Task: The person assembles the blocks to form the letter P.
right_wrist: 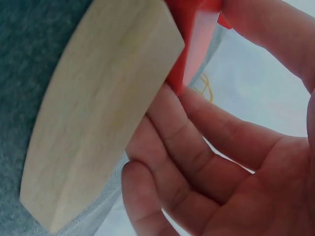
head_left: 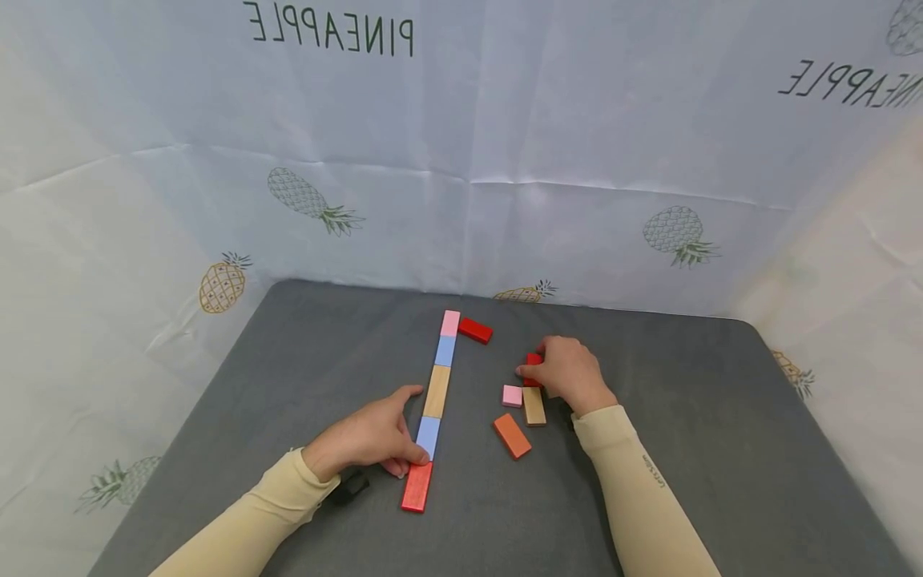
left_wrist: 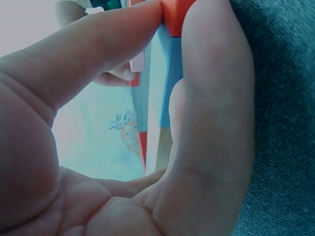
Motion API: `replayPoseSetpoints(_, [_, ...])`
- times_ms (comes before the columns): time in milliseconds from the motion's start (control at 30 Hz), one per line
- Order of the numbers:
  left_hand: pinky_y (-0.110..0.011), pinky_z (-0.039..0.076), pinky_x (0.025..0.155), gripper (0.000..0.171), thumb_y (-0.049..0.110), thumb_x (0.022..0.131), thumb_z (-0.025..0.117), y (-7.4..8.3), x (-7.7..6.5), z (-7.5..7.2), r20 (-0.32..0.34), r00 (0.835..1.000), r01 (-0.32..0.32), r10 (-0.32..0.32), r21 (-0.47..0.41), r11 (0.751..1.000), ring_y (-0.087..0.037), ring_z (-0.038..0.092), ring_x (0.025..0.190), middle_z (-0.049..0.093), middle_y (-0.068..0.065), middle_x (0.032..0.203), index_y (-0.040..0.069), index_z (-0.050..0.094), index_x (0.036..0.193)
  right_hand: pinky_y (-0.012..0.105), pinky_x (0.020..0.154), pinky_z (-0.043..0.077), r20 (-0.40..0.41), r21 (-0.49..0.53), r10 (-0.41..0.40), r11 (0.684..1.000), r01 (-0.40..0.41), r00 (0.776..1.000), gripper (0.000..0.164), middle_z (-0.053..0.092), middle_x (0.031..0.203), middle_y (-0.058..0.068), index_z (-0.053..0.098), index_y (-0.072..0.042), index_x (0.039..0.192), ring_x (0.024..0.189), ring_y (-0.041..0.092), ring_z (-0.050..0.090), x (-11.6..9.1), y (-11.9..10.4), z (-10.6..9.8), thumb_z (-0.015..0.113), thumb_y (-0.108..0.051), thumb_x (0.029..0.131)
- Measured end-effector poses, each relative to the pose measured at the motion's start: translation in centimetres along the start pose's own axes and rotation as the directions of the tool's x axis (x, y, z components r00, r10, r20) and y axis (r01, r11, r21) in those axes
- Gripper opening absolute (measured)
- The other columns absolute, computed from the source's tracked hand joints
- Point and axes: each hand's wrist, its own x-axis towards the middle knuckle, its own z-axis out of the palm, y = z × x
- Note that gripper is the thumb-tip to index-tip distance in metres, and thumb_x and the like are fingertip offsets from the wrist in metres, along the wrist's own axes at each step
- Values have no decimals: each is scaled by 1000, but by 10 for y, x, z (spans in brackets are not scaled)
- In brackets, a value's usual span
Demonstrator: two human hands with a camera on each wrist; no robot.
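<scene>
A straight row of blocks runs away from me: a red block [head_left: 416, 490] at the near end, a blue block [head_left: 428, 437], a tan block [head_left: 437, 392], another blue block [head_left: 445, 351] and a pink block [head_left: 450, 323]. My left hand [head_left: 371, 433] pinches the near red block [left_wrist: 176, 14] between thumb and finger, where it meets the blue one. To the right of the row, my right hand [head_left: 571, 373] grips a second red block [head_left: 532, 360] with thumb and fingertips. A loose tan block [right_wrist: 98, 113] lies right beside that red block.
Close to the right hand lie a small pink block [head_left: 512, 396] and an orange block [head_left: 512, 437]. Another red block [head_left: 476, 331] sits slanted by the row's far end. Behind the dark grey table [head_left: 324, 344] hangs a pineapple-print cloth [head_left: 461, 224].
</scene>
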Motion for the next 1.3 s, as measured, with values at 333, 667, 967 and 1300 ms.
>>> replayPoseSetpoints(333, [-35,66,61,111,6,79,93,-4,-1,2,-1,1000,-2,2,-18,1000,-20,73,60,72,-13,86,8,28,168,35,70,56,-12,18,-124,992,124,992,42,75,114,13,74,-4,133,88,24,64,8,-4,3,81,-24,96])
replayPoseSetpoints(667, [-35,65,61,111,7,79,94,-5,-1,2,-10,1000,-2,2,-12,1000,-19,72,59,72,-12,85,8,28,168,40,80,62,22,-77,-241,967,242,970,33,75,111,10,76,-7,128,90,23,67,32,-21,-1,78,-15,97])
replayPoseSetpoints(967, [-34,65,60,110,7,79,93,-4,-1,3,-8,1000,7,-7,1,1000,-18,71,58,73,-12,84,8,28,168,37,77,58,42,-72,-231,970,234,972,40,75,113,11,72,-5,135,88,23,65,46,-28,3,77,-23,99])
replayPoseSetpoints(1300, [-33,65,60,110,6,80,93,-1,-2,0,-15,1000,7,-7,9,1000,-19,71,58,73,-11,83,7,28,168,44,90,64,27,-57,-212,975,213,977,48,76,125,13,71,-6,139,98,25,69,48,-38,5,79,-31,99])
